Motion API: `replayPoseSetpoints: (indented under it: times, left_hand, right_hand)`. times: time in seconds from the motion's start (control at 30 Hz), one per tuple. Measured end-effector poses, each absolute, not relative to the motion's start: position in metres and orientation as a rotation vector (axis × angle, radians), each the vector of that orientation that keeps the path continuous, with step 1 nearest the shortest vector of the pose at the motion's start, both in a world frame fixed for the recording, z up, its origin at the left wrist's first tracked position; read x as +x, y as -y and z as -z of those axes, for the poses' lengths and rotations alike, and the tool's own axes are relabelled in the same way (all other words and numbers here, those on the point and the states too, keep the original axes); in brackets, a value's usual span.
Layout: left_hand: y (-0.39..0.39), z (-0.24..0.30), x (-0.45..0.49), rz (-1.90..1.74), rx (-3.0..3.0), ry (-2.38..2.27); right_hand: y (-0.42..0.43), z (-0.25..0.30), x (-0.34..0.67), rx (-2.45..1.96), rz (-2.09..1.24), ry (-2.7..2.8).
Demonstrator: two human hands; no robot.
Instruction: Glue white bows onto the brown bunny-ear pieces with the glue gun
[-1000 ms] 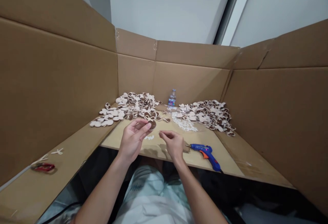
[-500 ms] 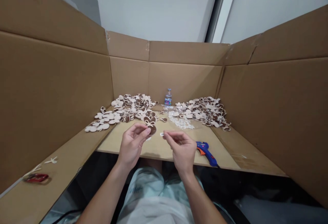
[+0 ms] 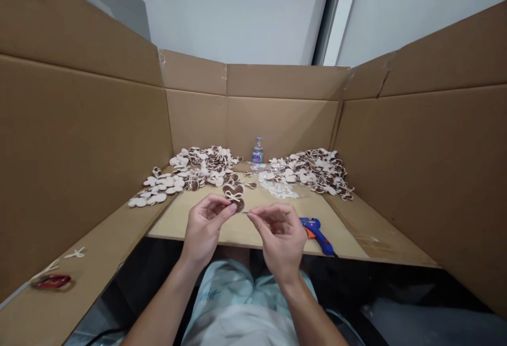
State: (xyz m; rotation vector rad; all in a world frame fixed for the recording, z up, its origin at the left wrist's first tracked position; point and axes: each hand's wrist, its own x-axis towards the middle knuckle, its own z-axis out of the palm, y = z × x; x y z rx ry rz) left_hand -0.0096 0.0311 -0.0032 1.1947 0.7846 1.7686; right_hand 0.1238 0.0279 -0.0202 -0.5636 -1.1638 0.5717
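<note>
Between the thumb and fingers of my left hand (image 3: 208, 222) is a brown, bunny-shaped ornament (image 3: 233, 192) with a cream bow tied across it. It is held upright over the table's front part. My right hand (image 3: 281, 232) pinches a small white tag (image 3: 245, 212), seen nearly edge-on, close to the ornament's lower right edge. Whether the two touch I cannot tell. Just right of my right hand lies a blue and orange glue gun (image 3: 320, 235), its nozzle end hidden behind that hand.
Heaps of similar ornaments lie at back left (image 3: 202, 164) and back right (image 3: 317, 169). White tags (image 3: 279, 187) are scattered between, near a water bottle (image 3: 257, 151). Cardboard walls (image 3: 283, 119) enclose the table. A red-handled tool (image 3: 51, 281) and cream bow (image 3: 76, 253) lie at left.
My right hand has moved left, bringing the white tag beside the ornament and turning it edge-on. The ornament in my left hand is slightly lower. The view has shifted a little.
</note>
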Motion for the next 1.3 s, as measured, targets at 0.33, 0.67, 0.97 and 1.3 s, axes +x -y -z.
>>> replayPoseSetpoints:
  times: [0.33,0.67,0.97,1.3]
  left_hand:
    - [-0.03,0.004,-0.008,-1.739,1.246,-0.786]
    - [-0.03,0.005,-0.008,-1.71,1.282,-0.821]
    - [-0.029,0.004,-0.007,-1.649,1.27,-0.895]
    - [-0.031,0.01,-0.008,-1.587,1.299,-0.853]
  right_hand:
    - [-0.033,0.024,0.12,-0.539,-0.61,1.162]
    - [-0.034,0.024,0.12,-0.596,-0.628,1.162]
    - [-0.033,0.02,0.125,-0.646,-0.798,1.146]
    - [-0.043,0.027,0.133,-0.448,-1.39,1.023]
